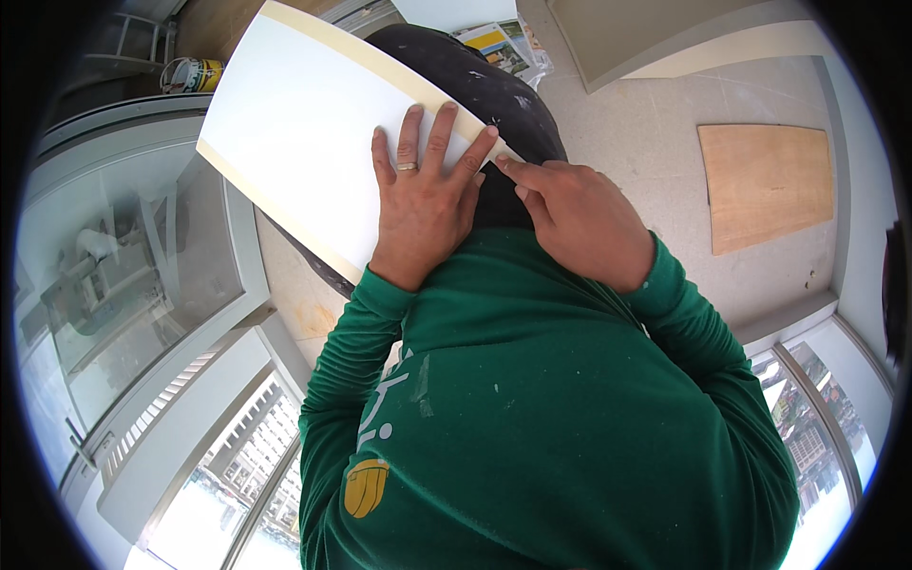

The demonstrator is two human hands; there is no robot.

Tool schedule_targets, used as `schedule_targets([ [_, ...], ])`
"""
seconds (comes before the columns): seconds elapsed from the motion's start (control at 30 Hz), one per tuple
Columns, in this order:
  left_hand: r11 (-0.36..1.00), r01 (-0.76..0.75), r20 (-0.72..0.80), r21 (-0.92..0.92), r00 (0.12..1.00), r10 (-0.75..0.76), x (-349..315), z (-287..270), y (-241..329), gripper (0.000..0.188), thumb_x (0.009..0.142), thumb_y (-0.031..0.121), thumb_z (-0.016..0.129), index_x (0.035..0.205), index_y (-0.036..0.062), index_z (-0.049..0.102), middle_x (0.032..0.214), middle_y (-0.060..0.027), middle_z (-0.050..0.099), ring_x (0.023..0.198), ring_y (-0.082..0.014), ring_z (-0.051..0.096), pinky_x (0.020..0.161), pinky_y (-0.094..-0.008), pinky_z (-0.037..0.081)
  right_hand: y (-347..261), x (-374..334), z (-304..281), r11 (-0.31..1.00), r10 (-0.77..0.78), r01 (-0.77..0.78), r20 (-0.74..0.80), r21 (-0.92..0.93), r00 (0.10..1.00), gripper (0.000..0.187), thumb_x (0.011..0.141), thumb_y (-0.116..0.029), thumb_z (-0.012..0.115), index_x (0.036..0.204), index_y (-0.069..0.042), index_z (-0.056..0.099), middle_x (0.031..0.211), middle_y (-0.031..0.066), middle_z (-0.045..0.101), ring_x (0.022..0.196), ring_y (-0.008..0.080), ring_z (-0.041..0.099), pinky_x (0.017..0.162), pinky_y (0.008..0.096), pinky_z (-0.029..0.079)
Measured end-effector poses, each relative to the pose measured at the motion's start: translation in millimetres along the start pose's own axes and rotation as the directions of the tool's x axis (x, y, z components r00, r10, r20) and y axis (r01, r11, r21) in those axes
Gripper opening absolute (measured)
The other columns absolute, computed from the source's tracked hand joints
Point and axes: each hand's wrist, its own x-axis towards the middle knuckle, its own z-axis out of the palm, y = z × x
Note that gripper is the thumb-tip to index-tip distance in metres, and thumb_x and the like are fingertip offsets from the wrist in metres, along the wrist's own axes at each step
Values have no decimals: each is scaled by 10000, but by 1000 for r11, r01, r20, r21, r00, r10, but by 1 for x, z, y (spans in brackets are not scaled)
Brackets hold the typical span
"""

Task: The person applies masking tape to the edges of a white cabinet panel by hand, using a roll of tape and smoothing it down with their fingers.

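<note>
A white panel (294, 114) rests across my lap, tilted, with beige tape strips (353, 47) along its far and near long edges. My left hand (425, 195) lies flat on the panel, fingers spread, a ring on one finger. The fingertips reach the far tape strip. At the panel's right end my right hand (591, 217) has its index fingertip on the end of that strip. Its thumb sits just below the index finger and the other fingers curl in. What lies under the right palm is hidden.
A plywood-coloured board (768, 188) lies on the tiled floor at right. A paint bucket (193, 75) stands at far left, beside a glass door (123, 275). Printed papers (499, 47) lie beyond my dark trousers. A pale cabinet-like structure (665, 38) is at far right.
</note>
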Motion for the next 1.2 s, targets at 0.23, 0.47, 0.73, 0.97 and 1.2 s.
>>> schedule_targets([
  [0.23,1000,3,11,16,1000,-3,0,1,1,627,968,291,762,1566,370,589,1676,-106,428,1549,-400,366,1253,-691,233,10,3,6,999,-11,10,1,46,1000,355,1019,-95,563,1322,-36,739,913,199,757,839,410,734,782,526,597],
  [0.47,999,-19,-8,-37,1000,18,-2,3,0,604,965,256,765,1540,372,620,1691,-119,422,1556,-428,371,1258,-722,213,13,5,3,999,11,-13,44,48,999,356,1020,-101,553,1313,-51,750,938,215,760,871,439,725,804,546,586],
  [0.73,990,-50,-19,-133,999,48,-6,4,-9,634,943,268,795,1549,333,621,1716,-113,426,1609,-419,323,1271,-734,170,15,8,1,1000,3,-3,68,11,998,384,1023,-102,568,1371,-57,723,963,226,755,880,437,722,800,541,577],
  [0.97,999,48,30,-18,998,-48,5,-7,-57,662,1109,593,429,1684,264,431,1779,-70,336,1658,-388,226,1321,-667,87,10,6,2,999,48,-49,67,7,997,405,1039,-114,594,1426,-123,711,860,206,708,786,426,694,736,526,556],
  [1.2,986,157,-53,59,987,-154,51,8,-151,635,1160,550,248,1703,248,381,1785,-48,323,1671,-338,211,1358,-570,75,10,9,3,999,35,-36,67,18,997,414,1033,-115,617,1434,-157,713,816,198,681,752,418,679,711,524,541],
])
